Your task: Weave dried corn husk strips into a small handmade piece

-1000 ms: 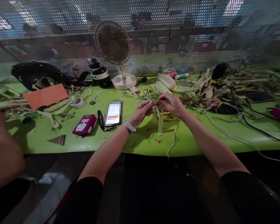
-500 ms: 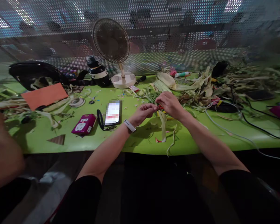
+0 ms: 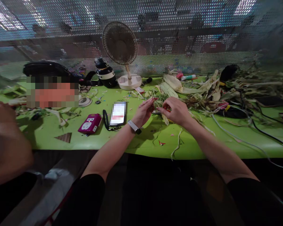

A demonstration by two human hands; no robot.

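At the far left a co-worker's hand (image 3: 1, 114) is raised over the counter (image 3: 141, 142), well apart from the work. Further right, a purple box (image 3: 90, 124) and a phone (image 3: 118, 113) lie short of the person's left hand (image 3: 143, 112). That hand is partly curled, fingers together and tips raised; whether anything is pinched at the tips, I cannot tell. The step in hand looks like fine fingertip work on dry plant strips, and the next move would seem to call for a light, exact pinch, the two hands working close together.

Between the hands, a pale strip (image 3: 165, 119) hangs or lies just below the right hand (image 3: 175, 110). It looks flat, limp and fibrous, its upper part hidden. The right hand is bent, thumb reaching towards the left hand; its grip on the strip cannot be made out.

Beyond and to the right, a broad husk (image 3: 173, 83) looks creamy and ribbed. Nearer the edge lies a thin, twisted strand (image 3: 177, 146), and at far right a tangled, dull green-brown heap (image 3: 252, 81).
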